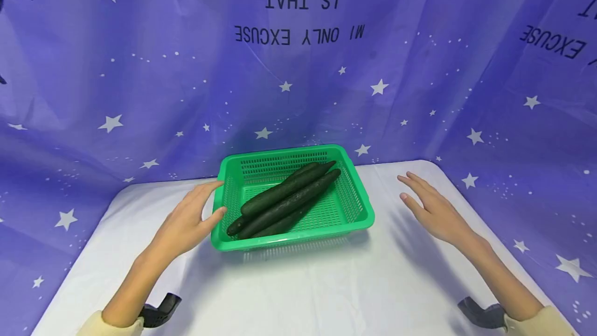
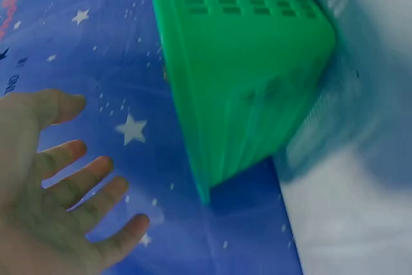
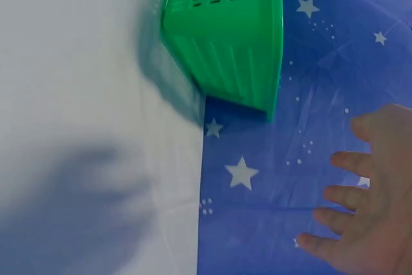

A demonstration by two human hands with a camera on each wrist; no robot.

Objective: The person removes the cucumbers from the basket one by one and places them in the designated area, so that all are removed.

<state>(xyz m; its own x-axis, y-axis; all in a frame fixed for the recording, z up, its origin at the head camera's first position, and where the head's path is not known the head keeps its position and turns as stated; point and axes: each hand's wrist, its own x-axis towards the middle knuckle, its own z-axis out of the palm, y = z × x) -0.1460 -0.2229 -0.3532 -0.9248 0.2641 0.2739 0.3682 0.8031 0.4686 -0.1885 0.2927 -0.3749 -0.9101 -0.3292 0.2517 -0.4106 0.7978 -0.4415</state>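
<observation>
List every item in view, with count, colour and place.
slotted basket: one, green, on the tablecloth
cucumbers: at least three, overlapping, dark green, inside the slotted basket
tablecloth: one, white, under the slotted basket
star-printed cloth: count unclear, purple-blue, behind and beside the tablecloth
wrist mounts: two, black, one per wrist
sleeves: two, cream, near the wrists
left hand: one, bare, left of the slotted basket
right hand: one, bare, right of it

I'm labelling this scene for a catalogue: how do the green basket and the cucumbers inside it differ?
The basket is bright green; the cucumbers are dark green, almost black. The basket is open-topped and roughly rectangular, while the cucumbers are long and slender. The basket's walls are pierced with rows of slots; the cucumbers show no such openings. Both are green.
</observation>
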